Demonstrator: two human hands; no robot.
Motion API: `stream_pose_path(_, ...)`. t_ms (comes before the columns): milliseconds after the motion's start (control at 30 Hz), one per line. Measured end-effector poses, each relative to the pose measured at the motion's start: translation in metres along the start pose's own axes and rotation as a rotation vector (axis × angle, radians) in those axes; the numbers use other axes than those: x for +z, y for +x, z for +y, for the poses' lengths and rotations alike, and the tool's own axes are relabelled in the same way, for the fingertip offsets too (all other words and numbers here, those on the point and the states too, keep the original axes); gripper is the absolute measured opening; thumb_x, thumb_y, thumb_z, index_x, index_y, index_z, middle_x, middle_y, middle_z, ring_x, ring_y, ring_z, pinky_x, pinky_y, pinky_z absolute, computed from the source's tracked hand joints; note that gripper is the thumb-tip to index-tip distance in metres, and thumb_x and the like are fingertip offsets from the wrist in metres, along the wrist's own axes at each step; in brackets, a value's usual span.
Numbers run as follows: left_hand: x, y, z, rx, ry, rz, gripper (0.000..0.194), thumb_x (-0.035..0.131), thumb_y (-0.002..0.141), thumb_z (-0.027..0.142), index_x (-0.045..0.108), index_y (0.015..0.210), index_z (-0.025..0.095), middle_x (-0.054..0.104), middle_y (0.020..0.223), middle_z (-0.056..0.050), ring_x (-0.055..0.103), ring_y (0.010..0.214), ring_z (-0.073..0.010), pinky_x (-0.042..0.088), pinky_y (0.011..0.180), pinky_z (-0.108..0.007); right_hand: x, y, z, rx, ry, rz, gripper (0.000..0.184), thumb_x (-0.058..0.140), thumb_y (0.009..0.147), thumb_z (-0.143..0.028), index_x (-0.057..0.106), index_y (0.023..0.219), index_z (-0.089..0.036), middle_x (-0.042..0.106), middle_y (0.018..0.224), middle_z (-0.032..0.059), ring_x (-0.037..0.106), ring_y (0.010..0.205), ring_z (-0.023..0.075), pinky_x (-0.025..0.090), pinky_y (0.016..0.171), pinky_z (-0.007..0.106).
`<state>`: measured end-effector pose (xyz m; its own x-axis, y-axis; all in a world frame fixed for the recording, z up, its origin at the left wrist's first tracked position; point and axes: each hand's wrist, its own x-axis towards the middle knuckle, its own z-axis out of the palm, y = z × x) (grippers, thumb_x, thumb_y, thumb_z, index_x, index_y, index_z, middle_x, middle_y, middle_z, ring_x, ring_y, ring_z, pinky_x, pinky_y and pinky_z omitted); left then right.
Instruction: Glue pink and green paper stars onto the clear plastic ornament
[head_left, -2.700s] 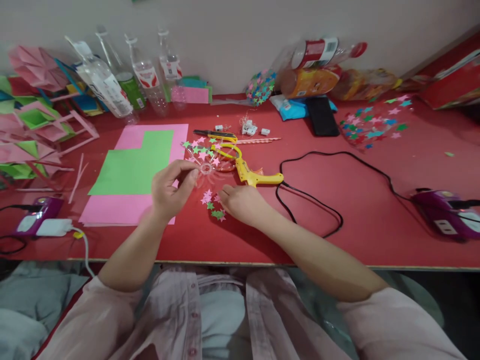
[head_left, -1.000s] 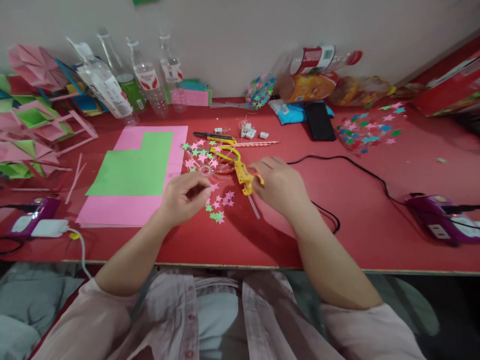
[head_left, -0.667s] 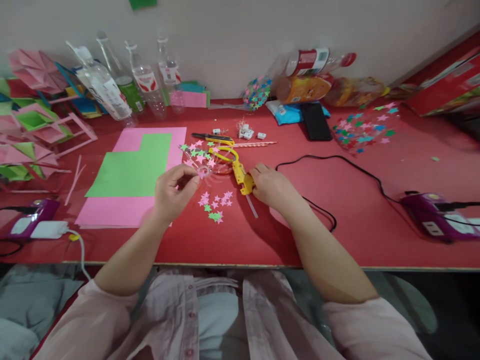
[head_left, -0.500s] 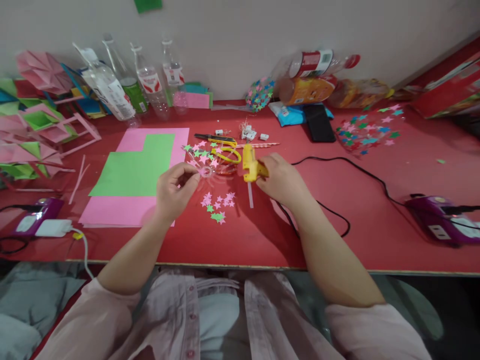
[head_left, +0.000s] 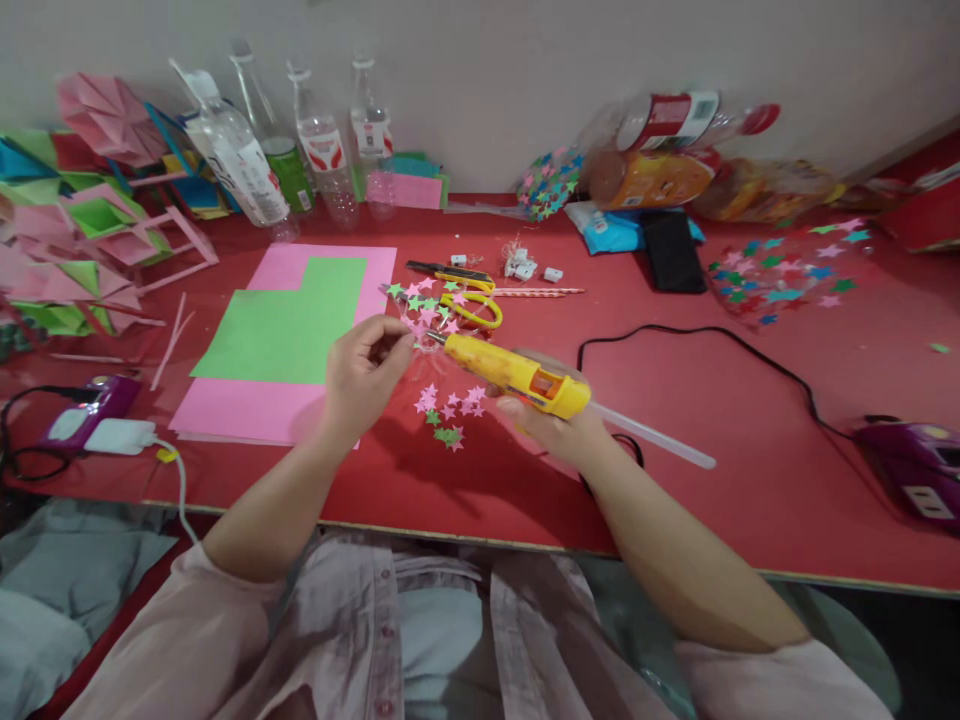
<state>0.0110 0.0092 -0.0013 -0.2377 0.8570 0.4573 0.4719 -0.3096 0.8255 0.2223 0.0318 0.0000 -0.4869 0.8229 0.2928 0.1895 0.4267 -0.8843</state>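
Note:
My right hand (head_left: pixel 551 425) grips a yellow glue gun (head_left: pixel 517 375), lifted off the red table (head_left: pixel 750 440). Its nozzle points left at a small clear plastic piece (head_left: pixel 429 338), and a glue stick (head_left: pixel 652 435) juts out of its back. My left hand (head_left: pixel 365 375) pinches that clear piece, fingers closed on it. Pink and green paper stars (head_left: pixel 450 408) lie loose on the table just below the gun. More stars (head_left: pixel 424 297) lie beyond the clear piece.
Green and pink paper sheets (head_left: pixel 289 330) lie left. Yellow scissors (head_left: pixel 474 305) and a cutter (head_left: pixel 448 270) sit behind the gun. A black cable (head_left: pixel 705 335) runs right to a purple power strip (head_left: pixel 911 465). Bottles (head_left: pixel 251 150) line the wall; a phone (head_left: pixel 670 250) lies at the back.
My right hand left the stars, picked up the glue gun from the table, raised it and turned its nozzle toward the clear piece. My left hand kept its pinch.

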Motion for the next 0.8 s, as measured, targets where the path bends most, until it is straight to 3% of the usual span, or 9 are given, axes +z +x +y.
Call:
stream_pose_path(267,0.0020,-0.0027,0.0003,0.052,0.027,-0.030,0.009,0.057,0.077,0.014,0.059,0.070,0.019,0.055,0.062,0.004,0.045,0.052,-0.0070,0.037,0.050,-0.021,0.0016,-0.0025,0.0015,0.002,-0.071,0.035,0.035,0.059,0.080,-0.057,0.066,0.089,-0.024,0.068,0.092,0.0064,0.065,0.083,0.0215,0.055,0.077,0.038)
stream_pose_path(800,0.0017,-0.0029,0.0017,0.086,0.065,-0.030,0.010,0.055,0.078,0.014,0.059,0.069,0.019,0.055,0.061,0.003,0.043,0.052,-0.0071,0.037,0.050,-0.021,0.0027,-0.0033,0.0046,0.110,0.045,-0.026,0.038,0.064,0.078,-0.053,0.067,0.099,-0.021,0.070,0.100,0.0084,0.067,0.092,0.0231,0.055,0.085,0.039)
